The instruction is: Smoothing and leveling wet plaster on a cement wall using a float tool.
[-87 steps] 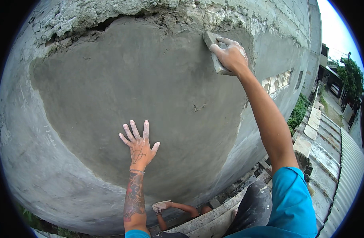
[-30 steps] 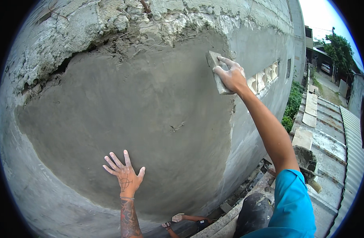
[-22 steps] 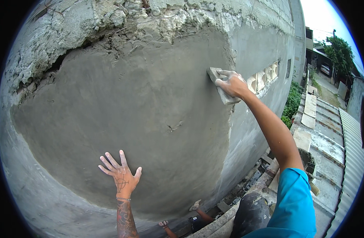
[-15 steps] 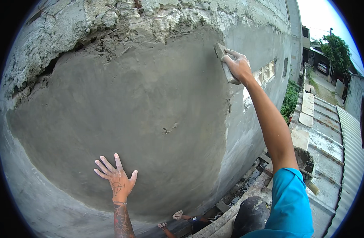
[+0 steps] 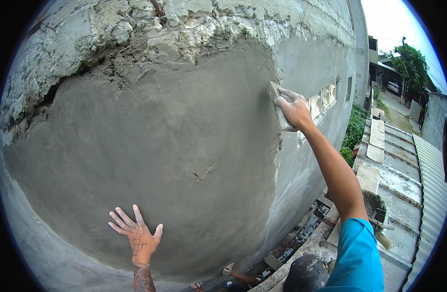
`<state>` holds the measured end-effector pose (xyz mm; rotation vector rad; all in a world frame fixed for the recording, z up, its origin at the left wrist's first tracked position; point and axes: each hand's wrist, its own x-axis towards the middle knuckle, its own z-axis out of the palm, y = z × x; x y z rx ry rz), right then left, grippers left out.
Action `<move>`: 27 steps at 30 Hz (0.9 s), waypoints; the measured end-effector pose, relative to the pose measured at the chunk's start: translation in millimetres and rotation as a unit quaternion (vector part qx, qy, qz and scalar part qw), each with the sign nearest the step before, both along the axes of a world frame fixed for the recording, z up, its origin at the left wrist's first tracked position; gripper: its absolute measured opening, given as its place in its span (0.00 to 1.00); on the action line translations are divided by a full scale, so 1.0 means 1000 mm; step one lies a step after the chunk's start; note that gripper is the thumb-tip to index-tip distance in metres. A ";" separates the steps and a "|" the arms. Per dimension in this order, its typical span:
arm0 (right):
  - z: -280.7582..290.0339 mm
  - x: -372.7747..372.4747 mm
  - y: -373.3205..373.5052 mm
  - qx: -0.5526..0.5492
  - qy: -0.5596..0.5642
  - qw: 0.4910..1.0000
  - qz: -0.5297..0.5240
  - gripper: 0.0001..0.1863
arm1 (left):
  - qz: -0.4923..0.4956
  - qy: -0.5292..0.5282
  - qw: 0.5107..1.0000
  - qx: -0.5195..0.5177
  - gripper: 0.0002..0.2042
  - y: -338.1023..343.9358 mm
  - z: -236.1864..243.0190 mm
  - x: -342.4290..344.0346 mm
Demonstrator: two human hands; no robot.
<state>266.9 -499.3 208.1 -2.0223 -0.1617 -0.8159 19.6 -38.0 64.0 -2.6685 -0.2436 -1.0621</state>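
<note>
My right hand (image 5: 293, 108) grips a pale, cement-coated rectangular hand float (image 5: 284, 119), which lies against the right edge of a darker grey patch of smoothed render (image 5: 184, 136) on the wall. Low on the left of that patch, my left hand (image 5: 135, 231) rests spread on the surface, fingers apart and holding nothing. Above the patch runs a band of broken, crumbly concrete (image 5: 87, 53) with a dark crack and a wire sticking out.
A co-worker's hands (image 5: 227, 270) show low at the wall. Right of me lie a ledge with loose boards (image 5: 377, 138), a mortar-caked container (image 5: 374, 207) and corrugated roofing (image 5: 430, 185). Vent blocks (image 5: 322, 101) sit in the wall; beyond are plants, an alley and a parked car.
The float in my right hand went down, up, then down again along the patch's right side. My spread left hand now appears lower and further left, with the view shifted too.
</note>
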 end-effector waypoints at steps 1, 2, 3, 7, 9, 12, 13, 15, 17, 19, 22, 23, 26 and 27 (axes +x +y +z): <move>0.025 0.001 -0.007 -0.001 0.001 1.000 -0.004 0.30 | 0.000 0.003 1.000 0.000 0.54 -0.001 0.000 0.000; 0.052 0.003 -0.006 0.021 -0.003 1.000 0.008 0.31 | -0.004 0.006 1.000 -0.001 0.54 -0.001 -0.001 0.001; 0.065 0.007 0.002 0.044 -0.010 0.999 0.024 0.33 | -0.008 -0.002 1.000 0.005 0.53 0.001 -0.001 0.000; 0.010 -0.008 0.049 -0.110 0.017 0.992 -0.059 0.34 | 0.010 -0.005 1.000 0.006 0.53 0.005 0.001 -0.005; -0.002 0.002 0.017 -0.162 0.015 0.987 -0.005 0.34 | 0.010 -0.001 1.000 0.002 0.53 0.001 0.001 -0.003; 0.050 0.008 0.009 0.051 -0.071 0.995 -0.049 0.36 | -0.001 -0.001 1.000 0.005 0.53 -0.004 0.001 0.002; 0.048 0.010 0.024 0.051 -0.069 0.995 -0.050 0.36 | -0.003 -0.011 1.000 0.011 0.53 -0.004 0.001 0.003; 0.039 0.018 0.060 0.048 -0.087 0.987 -0.128 0.37 | -0.004 -0.008 1.000 0.008 0.53 -0.003 0.000 0.002; 0.006 0.007 0.074 0.004 -0.054 0.994 -0.094 0.39 | 0.001 -0.008 1.000 0.004 0.53 -0.001 0.001 -0.001; -0.012 -0.009 0.056 -0.057 -0.036 0.994 -0.084 0.38 | 0.018 0.000 1.000 0.007 0.53 0.000 0.001 -0.008; 0.038 -0.016 0.012 0.021 -0.021 0.999 0.019 0.33 | -0.003 0.002 1.000 0.007 0.53 -0.002 -0.001 -0.001; 0.066 -0.012 0.006 0.035 -0.009 0.999 0.022 0.33 | -0.010 0.005 1.000 0.006 0.53 -0.004 -0.002 0.001; 0.071 -0.003 0.035 -0.027 -0.028 0.999 -0.031 0.33 | -0.008 -0.002 1.000 0.001 0.53 -0.001 0.001 0.000; 0.060 -0.006 0.044 -0.106 -0.060 0.988 -0.099 0.33 | -0.006 -0.001 1.000 0.002 0.53 0.001 0.002 -0.002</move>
